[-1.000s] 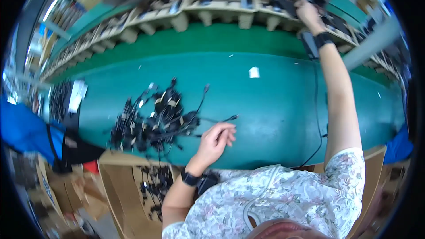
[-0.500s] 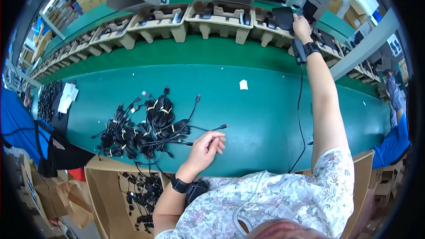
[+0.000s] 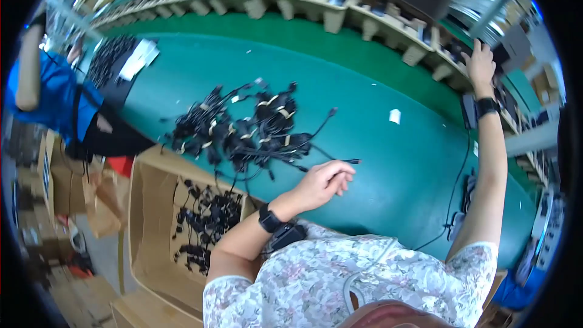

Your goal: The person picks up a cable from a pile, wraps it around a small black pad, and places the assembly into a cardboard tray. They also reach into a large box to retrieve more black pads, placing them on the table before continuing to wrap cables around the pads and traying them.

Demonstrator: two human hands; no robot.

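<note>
My right hand [image 3: 481,65] reaches to the far right, over a moulded tray [image 3: 446,73] in the row at the back. Its thumb and fingers are apart, and I see nothing held in them. A black strap and a small black box [image 3: 469,111] with a cord are at that wrist. My left hand [image 3: 328,183] rests near the bench's front edge with fingers loosely curled in and nothing visible in them. Just beyond it lies a thin cable's plug [image 3: 353,161], part of a pile of bundled black cables [image 3: 243,130] tied with pale bands.
A green bench [image 3: 340,109] spreads before me, with a white scrap [image 3: 395,116] on it. At lower left an open carton [image 3: 152,231] holds more black cables. A co-worker in a blue shirt [image 3: 54,100] stands at the left. A grey post [image 3: 531,140] rises at right.
The view has turned, so the bench appears shifted right and tilted. The flat black thing my right hand held is no longer in it, and those fingers have spread. My left hand remains curled.
</note>
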